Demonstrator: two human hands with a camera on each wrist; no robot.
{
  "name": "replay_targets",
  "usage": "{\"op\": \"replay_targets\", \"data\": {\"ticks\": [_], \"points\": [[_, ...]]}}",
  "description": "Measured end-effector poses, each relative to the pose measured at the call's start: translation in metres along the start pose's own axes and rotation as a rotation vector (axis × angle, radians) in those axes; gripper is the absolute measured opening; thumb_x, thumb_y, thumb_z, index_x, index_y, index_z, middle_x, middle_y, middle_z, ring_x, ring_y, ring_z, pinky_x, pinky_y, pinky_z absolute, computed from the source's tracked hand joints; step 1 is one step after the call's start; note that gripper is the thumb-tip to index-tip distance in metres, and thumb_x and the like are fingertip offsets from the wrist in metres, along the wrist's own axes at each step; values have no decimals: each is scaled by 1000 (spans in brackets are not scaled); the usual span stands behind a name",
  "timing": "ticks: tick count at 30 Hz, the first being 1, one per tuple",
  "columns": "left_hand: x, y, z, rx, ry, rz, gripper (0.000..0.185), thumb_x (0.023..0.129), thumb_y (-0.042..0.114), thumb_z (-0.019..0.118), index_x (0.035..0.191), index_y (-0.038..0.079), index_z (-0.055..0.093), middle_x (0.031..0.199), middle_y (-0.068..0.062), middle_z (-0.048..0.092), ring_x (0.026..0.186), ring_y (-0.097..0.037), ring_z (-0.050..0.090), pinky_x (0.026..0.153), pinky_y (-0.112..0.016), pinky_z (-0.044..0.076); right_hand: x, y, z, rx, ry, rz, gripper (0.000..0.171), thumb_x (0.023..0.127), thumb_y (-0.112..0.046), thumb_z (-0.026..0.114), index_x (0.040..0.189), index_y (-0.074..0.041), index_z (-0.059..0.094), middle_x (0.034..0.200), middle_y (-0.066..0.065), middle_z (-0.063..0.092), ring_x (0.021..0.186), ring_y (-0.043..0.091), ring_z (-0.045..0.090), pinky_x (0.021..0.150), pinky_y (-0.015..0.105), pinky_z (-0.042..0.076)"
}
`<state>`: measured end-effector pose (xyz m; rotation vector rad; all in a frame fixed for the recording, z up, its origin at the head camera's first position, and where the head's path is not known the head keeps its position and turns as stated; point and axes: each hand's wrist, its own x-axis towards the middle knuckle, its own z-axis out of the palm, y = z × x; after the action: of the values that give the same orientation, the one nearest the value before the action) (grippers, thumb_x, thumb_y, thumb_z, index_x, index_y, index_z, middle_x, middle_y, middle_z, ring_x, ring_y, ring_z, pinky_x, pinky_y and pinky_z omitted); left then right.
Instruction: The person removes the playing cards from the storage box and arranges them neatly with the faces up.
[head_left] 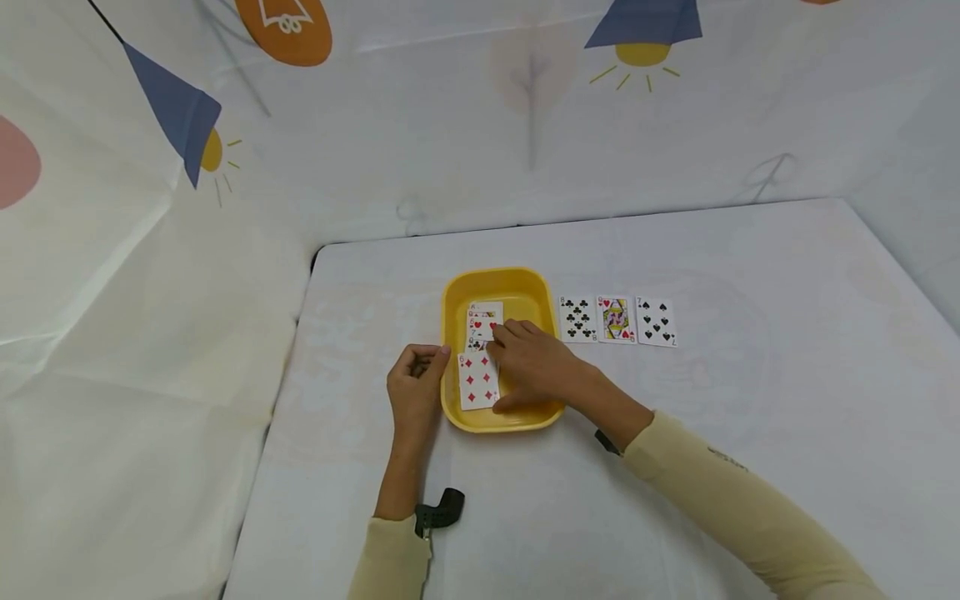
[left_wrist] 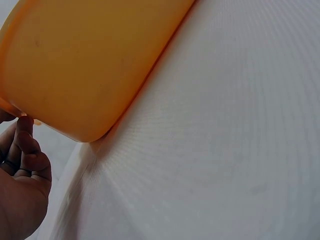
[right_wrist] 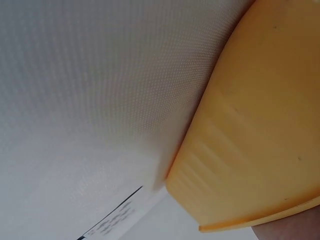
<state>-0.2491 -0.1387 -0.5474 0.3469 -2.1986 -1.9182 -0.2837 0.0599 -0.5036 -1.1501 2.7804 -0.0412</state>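
A yellow tray (head_left: 540, 296) sits on the white table with playing cards in it. A few overlapped cards (head_left: 484, 318) lie at its far end, and a diamonds card (head_left: 476, 382) lies nearer me. My right hand (head_left: 534, 363) lies inside the tray, palm down. Its fingertips (head_left: 501, 333) rest on the overlapped cards. My left hand (head_left: 417, 385) is beside the tray's left rim with curled fingers, pinching the rim. In the left wrist view those fingers (left_wrist: 26, 160) meet the tray's outer wall (left_wrist: 95, 60). The right wrist view shows only the tray wall (right_wrist: 260, 135) and tablecloth.
Three cards lie face up in a row right of the tray: an eight of clubs (head_left: 578, 319), a queen of hearts (head_left: 616, 319) and a seven of spades (head_left: 656, 322). The table's far edge (head_left: 570, 223) meets a patterned cloth backdrop. A black strap mount (head_left: 442, 508) sits on my left wrist.
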Motion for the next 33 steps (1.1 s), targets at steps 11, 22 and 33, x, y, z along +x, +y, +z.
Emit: {"op": "replay_targets", "data": {"ticks": [11,22,33], "points": [[-1,-3,0,8,-10,28,26,91,36,74,96,11,70,90,-7,66,78,-22,59,66,-21,50,-12,2,-8,47,66,-2,84,72,-67,78,124,-3,60,120,10,52,114,26,43,108,40,32],[0,-2,-4,5,-15,23,26,91,35,75,96,11,70,90,-8,65,78,-22,59,65,-21,51,-26,14,-19,64,113,13,87,70,-65,82,126,-1,60,112,8,49,106,26,41,99,40,37],[1,-3,-11,11,7,20,25,91,33,75,96,9,70,90,-8,66,76,-22,59,63,-21,50,-36,26,-29,102,151,33,82,72,-59,83,127,-2,61,115,9,50,111,27,42,101,42,36]]}}
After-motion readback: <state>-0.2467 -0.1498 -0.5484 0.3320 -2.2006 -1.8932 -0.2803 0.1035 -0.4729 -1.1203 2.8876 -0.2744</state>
